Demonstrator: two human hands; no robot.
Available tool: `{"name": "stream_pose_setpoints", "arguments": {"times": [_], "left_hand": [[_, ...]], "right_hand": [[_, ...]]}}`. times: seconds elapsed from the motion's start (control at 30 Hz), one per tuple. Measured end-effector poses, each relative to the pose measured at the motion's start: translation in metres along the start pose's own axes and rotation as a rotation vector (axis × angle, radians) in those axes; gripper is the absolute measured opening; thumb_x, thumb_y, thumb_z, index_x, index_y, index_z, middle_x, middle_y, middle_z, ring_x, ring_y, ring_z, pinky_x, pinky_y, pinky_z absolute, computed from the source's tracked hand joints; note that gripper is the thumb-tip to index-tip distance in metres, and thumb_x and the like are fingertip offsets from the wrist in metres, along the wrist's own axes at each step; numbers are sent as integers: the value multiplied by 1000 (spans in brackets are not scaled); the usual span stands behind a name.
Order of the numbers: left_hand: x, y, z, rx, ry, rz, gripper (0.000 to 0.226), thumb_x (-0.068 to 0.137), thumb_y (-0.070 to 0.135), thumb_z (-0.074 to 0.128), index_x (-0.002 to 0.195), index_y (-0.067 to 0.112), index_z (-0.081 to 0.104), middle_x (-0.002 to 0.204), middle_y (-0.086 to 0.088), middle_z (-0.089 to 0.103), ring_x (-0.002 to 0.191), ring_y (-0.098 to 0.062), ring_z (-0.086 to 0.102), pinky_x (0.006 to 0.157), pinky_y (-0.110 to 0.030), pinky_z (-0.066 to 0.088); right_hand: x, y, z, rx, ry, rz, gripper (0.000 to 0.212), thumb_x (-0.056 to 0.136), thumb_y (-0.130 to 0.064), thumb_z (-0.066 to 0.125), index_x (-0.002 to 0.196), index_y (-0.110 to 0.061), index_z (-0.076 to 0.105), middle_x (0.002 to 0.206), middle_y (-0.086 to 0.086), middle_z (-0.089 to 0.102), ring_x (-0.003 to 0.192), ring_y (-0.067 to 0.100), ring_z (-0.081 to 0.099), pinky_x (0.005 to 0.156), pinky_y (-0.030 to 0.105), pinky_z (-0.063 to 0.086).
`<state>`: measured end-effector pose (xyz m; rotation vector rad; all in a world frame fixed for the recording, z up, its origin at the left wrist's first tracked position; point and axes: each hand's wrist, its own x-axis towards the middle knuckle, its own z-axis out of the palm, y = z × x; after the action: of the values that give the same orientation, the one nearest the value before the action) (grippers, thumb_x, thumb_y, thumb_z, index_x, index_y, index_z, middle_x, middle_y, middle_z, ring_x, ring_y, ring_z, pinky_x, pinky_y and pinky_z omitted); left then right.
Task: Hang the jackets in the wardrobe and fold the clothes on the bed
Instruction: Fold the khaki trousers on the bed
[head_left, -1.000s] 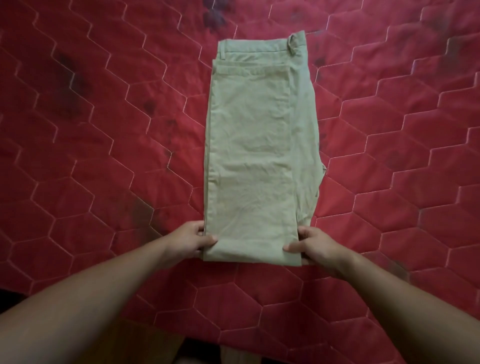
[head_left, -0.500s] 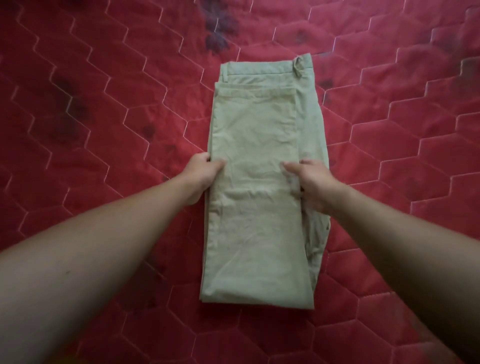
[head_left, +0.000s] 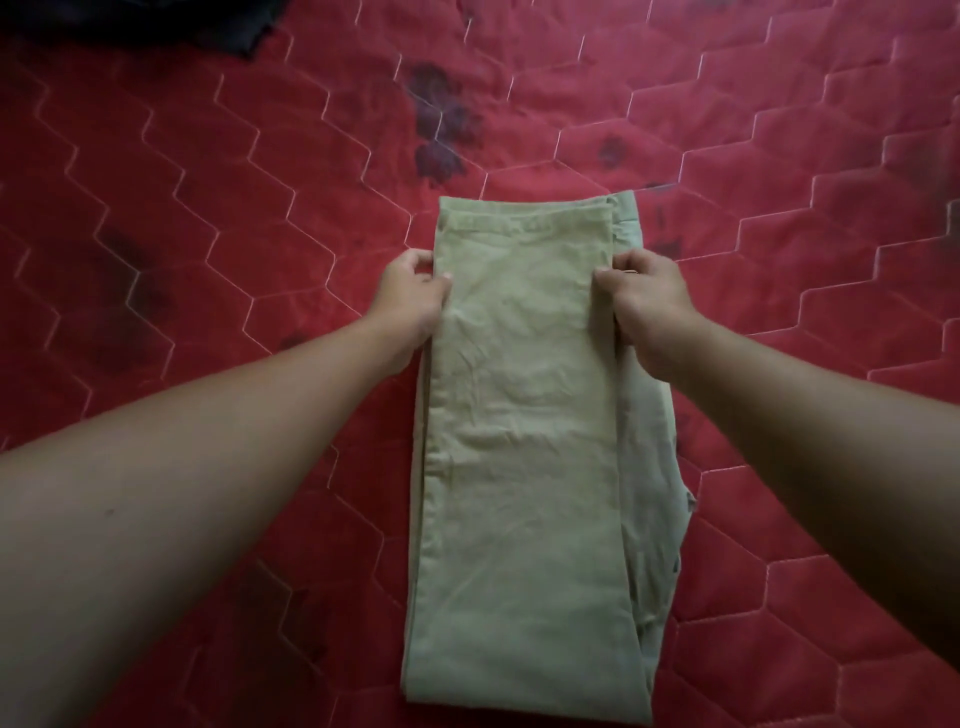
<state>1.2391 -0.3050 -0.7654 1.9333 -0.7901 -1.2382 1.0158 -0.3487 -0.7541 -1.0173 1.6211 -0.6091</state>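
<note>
While my left hand (head_left: 410, 306) and right hand (head_left: 652, 312) pinch the folded pants (head_left: 524, 441) by their side edges, the red bed cover (head_left: 208, 234) spreads wide around them.

Cover: we see a red quilted cover (head_left: 156, 270) filling the view, stitched with pale lines that form hexagons.
Blotches: we find dark blotches (head_left: 441, 119) on it, the heaviest cluster near the top centre, with fainter ones to the left and right.
Dark fabric: in the top left corner we make out dark fabric (head_left: 156, 21) lying on the cover; we cannot tell what it is.
</note>
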Motion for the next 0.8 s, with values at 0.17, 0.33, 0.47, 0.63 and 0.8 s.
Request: {"name": "stream_pose_setpoints", "arguments": {"times": [0.17, 0.33, 0.47, 0.63, 0.8], "left_hand": [[10, -10, 1, 529, 146, 384, 61, 88, 7, 56, 146, 14, 42, 132, -12, 44, 116, -21, 49, 107, -31, 40], [20, -21, 27, 1039, -11, 745, 61, 99, 33, 48, 156, 20, 31, 164, -23, 10, 154, -38, 5, 125, -50, 10], [35, -47, 37, 1131, -98, 683, 70, 101, 54, 27, 161, 25, 6, 167, -19, -9, 154, -31, -12, 125, -48, -3], [26, -35, 34, 1199, -149, 593, 72, 101, 55, 26, 161, 27, -2, 165, -18, -18, 153, -30, -19, 124, -53, -4], [-67, -75, 22, 1266, -213, 758, 69, 98, 52, 32, 157, 18, 28, 163, -30, 7, 153, -42, 5, 120, -61, 16]], "right_hand": [[9, 4, 6, -447, 118, -296, 48, 85, -6, 51, 132, -19, 52, 121, 9, 59, 112, 29, 58, 97, 45, 50], [8, 31, 27, -1200, -38, -684, 68, 99, -51, 40, 159, -22, 23, 169, 15, 2, 155, 36, -2, 122, 63, 5], [24, 57, 32, -1292, -68, -587, 78, 97, -72, 13, 162, -31, 0, 169, 8, -13, 154, 31, -18, 120, 65, -6], [16, 42, 29, -1360, -172, -520, 81, 96, -72, 9, 161, -26, -6, 168, 11, -19, 153, 33, -22, 119, 66, -8], [-82, 97, 9, -1383, -298, -768, 76, 101, -61, 26, 160, -13, 26, 168, 17, 12, 156, 36, 7, 121, 64, 9]]}}
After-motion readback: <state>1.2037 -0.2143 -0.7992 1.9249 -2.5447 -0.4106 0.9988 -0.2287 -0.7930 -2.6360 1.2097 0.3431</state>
